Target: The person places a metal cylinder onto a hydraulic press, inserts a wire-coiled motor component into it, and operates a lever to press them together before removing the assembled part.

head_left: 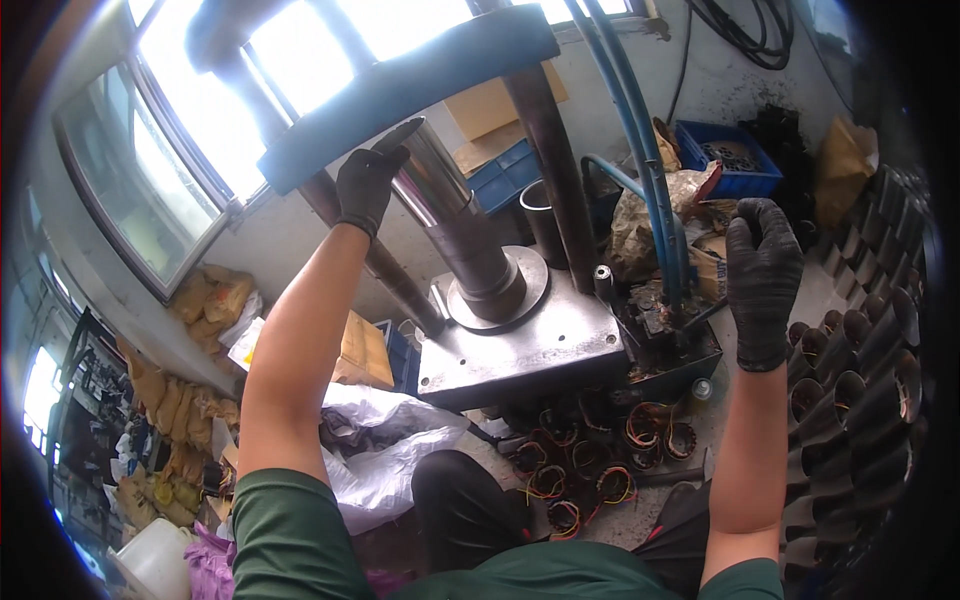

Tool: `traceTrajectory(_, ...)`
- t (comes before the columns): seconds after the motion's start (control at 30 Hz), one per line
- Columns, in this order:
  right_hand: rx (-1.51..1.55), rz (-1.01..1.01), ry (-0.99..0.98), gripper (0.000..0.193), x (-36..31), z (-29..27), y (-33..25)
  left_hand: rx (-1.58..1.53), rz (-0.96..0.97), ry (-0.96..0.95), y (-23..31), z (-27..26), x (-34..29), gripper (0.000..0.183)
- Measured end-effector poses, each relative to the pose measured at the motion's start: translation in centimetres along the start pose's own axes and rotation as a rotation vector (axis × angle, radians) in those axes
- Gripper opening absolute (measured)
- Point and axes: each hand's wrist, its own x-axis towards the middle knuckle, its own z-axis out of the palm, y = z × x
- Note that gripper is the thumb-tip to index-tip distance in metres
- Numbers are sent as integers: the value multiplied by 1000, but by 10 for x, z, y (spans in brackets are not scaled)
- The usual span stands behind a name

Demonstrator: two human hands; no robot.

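At the far left edge of the near side is a white bucket (155, 562), its contents out of sight. Brown sacks (170, 395) are heaped farther off, and right of them a white bag (395, 470) lies open, with grey stuff showing inside. Behind the bag, a carton (364, 352) sits just beside a blue bin (402, 362).

The gloved left hand (368, 188) is raised at the top of the shiny cylinder (428, 170), fingers bent; whether it grips the dark piece there, I cannot tell. The cylinder stands on a round disc (541, 272) on the press plate (500, 362), under the blue beam (420, 95). A dark, open-topped tube (546, 235) stands behind it to the right, near a blue crate (508, 180) with cardboard above.

On the floor below the plate are wire coils (565, 458), with a small jar (702, 392) to their right. A far blue tray (735, 172) holds small dark parts. The gloved right hand (764, 285) is raised, fingers curled in; I cannot tell whether it holds anything. Rightmost, dark casings (850, 410) are stacked, several with coloured wires inside.
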Motion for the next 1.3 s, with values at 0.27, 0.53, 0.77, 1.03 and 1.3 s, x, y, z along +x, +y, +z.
traceTrajectory(0.27,40,56,-179,12,0,-14,-17,124,21,-151,-22,5,40,58)
traceTrajectory(0.53,58,46,-241,11,-1,-17,-16,155,-43,-178,-24,3,41,62)
traceTrajectory(0.77,-13,-11,-298,11,-1,-21,-20,168,0,-78,-29,9,30,58)
traceTrajectory(1.03,-334,-278,-540,26,-26,-58,-39,-540,16,153,-61,65,-61,89)
traceTrajectory(1.3,-461,-551,-1412,20,-57,-134,-64,-786,-491,-4,-51,125,-271,62)
